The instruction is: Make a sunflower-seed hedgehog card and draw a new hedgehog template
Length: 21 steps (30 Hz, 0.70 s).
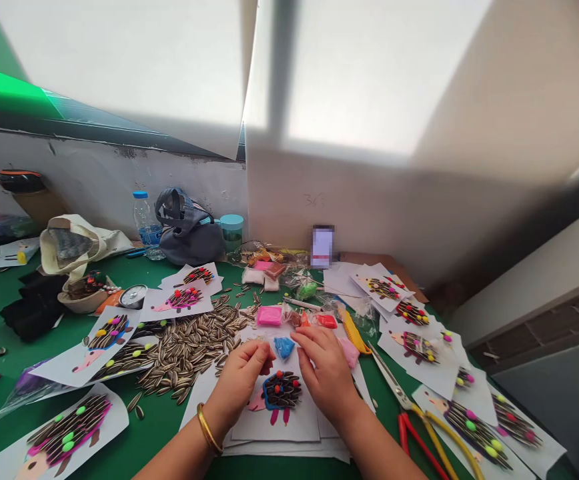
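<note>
A hedgehog picture (pixel 282 392) lies on a stack of white paper in front of me, its back of striped sunflower seeds edged in blue and dotted with red and blue balls. My left hand (pixel 247 370) is over its left side, thumb and fingers pressed together; whatever they hold is hidden. At the picture's top sits a lump of blue clay (pixel 284 347) between my two hands. My right hand (pixel 325 367) is just right of the lump, fingers stretched out and thumb apart. Whether its fingertips touch the clay I cannot tell.
Loose sunflower seeds (pixel 189 347) are heaped at left. Pink clay (pixel 269 315) and red clay (pixel 326 321) lie behind the picture. Scissors (pixel 394 383) and a yellow cutter (pixel 353 331) are at right. Hedgehog cards (pixel 414 347) flank both sides; a phone (pixel 322 247) stands behind.
</note>
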Tool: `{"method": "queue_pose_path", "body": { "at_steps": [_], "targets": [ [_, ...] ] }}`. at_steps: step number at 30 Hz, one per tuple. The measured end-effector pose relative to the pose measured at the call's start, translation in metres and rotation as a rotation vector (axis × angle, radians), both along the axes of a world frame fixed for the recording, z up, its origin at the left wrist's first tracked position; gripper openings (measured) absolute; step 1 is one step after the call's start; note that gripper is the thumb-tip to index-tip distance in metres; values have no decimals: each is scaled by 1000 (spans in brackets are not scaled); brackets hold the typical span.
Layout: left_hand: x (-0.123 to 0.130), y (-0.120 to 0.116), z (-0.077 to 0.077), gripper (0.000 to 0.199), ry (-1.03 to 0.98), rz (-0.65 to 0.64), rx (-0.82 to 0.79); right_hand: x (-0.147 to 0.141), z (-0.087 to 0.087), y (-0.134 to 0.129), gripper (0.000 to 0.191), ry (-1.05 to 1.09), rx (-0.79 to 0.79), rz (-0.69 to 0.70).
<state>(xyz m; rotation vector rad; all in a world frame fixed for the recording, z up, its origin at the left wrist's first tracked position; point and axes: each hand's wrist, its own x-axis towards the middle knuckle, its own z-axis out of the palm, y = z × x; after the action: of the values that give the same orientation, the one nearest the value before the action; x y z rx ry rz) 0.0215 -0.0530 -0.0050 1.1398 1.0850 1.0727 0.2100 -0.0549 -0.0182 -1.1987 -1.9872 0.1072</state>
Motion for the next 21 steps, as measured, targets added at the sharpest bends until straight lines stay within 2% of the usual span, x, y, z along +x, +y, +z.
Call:
{"method": "queue_pose_path", "body": {
  "at_steps": [4,9,13,17,21],
  "targets": [
    [3,-3,-1,31,-25,-113,-42,-6,13,-13,26,196,-51,190],
    [2,-7,-6,40,-54,-159,-33,-14,14,-21,20,321,-163,293],
    [0,-7,-4,41,-41,-172,10,-17,14,-21,16,368,-180,305],
    [1,-6,0,35,-55,-215,-65,-18,14,-21,6,375,-141,282],
    [2,-7,2,33,-10,-208,-102,-15,15,-20,11,290,-54,201]
  ]
}}
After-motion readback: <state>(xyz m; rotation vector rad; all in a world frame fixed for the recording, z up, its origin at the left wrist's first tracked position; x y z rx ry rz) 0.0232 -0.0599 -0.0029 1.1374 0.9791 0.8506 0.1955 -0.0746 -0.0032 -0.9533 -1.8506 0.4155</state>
